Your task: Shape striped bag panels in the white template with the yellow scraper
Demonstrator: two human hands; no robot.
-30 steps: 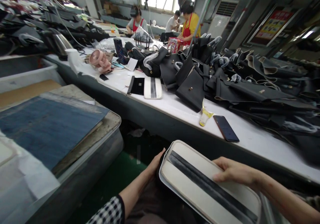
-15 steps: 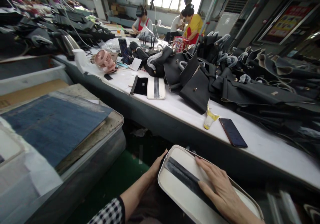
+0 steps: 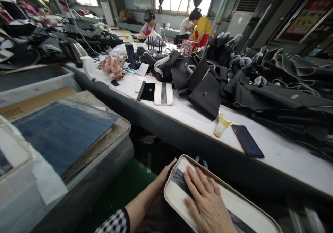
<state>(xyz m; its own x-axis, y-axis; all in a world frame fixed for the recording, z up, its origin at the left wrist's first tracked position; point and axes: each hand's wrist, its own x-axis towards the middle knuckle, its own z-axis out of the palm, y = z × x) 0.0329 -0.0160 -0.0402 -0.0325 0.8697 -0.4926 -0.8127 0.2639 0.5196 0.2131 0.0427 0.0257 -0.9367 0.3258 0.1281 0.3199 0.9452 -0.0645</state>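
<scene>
A long cream bag panel with rounded corners, a raised rim and a dark stripe lies tilted in front of me at the bottom. At its left end, my left hand grips the edge, most of the fingers hidden behind it. My right hand rests flat on the panel's face, fingers spread, covering part of the stripe. On the white worktable beyond is a smaller cream piece with a similar stripe, beside a black flap-like piece.
Black bags are heaped along the table. A phone, a yellow-and-white tube and a pink fan lie there too. At left, a bin carries a blue board. Two people work at the back.
My right hand has slid left across the panel, onto the stripe near its left end. My left hand keeps its hold. The view has shifted slightly.
</scene>
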